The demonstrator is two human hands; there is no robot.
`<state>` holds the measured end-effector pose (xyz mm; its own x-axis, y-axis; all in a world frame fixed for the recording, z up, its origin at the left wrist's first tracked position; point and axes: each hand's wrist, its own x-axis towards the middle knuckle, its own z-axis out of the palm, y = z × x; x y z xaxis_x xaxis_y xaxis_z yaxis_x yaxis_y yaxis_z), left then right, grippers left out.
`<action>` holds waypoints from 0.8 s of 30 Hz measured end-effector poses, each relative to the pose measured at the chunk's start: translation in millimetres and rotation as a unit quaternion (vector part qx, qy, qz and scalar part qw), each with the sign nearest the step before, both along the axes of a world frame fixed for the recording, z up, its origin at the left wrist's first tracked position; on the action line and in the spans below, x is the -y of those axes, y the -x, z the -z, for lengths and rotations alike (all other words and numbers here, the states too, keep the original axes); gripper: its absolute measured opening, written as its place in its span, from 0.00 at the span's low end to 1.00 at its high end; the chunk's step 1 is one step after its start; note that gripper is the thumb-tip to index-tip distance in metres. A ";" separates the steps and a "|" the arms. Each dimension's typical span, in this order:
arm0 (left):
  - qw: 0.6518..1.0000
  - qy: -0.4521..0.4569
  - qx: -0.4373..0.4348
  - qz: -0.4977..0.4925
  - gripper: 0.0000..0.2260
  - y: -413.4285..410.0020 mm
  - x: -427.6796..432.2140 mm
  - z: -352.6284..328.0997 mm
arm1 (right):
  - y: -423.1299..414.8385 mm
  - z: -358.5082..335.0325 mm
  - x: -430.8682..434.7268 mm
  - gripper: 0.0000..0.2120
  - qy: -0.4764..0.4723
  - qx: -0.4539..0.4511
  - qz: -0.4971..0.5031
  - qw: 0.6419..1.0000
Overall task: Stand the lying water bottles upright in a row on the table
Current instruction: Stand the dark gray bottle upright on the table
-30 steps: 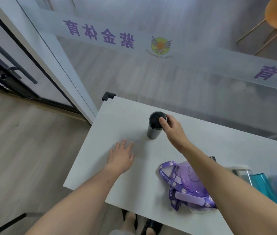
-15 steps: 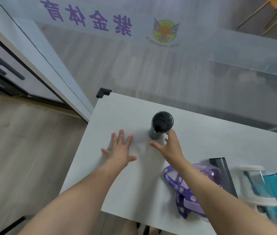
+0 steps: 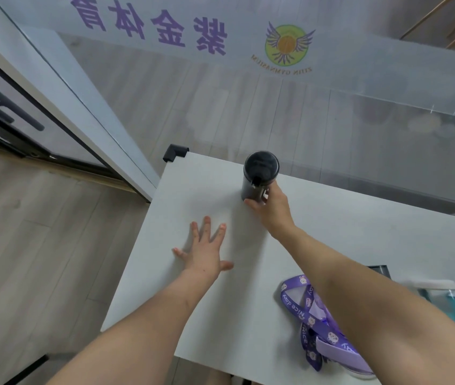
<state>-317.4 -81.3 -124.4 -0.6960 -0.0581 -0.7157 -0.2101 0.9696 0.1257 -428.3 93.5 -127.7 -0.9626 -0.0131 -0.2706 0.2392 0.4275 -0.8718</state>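
A black bottle (image 3: 259, 173) stands upright near the far left of the white table (image 3: 220, 315). My right hand (image 3: 272, 208) wraps its lower body from the near side, thumb on the left and fingers on the right. My left hand (image 3: 207, 252) lies flat on the table with fingers spread, holding nothing. A purple bottle (image 3: 340, 354) with a printed purple strap (image 3: 298, 309) lies at the near edge, partly hidden under my right forearm. A teal bottle with a white cap (image 3: 454, 298) lies at the right edge, and a dark bottle end (image 3: 379, 269) shows above the forearm.
A black corner guard (image 3: 175, 152) caps the table's far left corner. A glass partition (image 3: 332, 112) with purple lettering and a round logo runs right behind the table. A white door frame (image 3: 62, 107) stands to the left over wood-look floor.
My right hand left the black bottle's lid, dropped to the table beside it, and now grips its lower body. My left hand stayed flat. The view shifted left and down.
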 end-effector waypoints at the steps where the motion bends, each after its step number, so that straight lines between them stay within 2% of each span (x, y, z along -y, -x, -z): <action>1: 1.000 -0.001 0.001 -0.002 0.47 0.3 0.3 0.3 | 1.8 0.3 1.6 0.27 -0.002 0.000 0.002 1.000; 24: 1.000 0.010 -0.012 0.003 0.46 -1.1 1.0 6.4 | 15.7 10.2 19.2 0.24 -0.007 -0.026 -0.007 1.000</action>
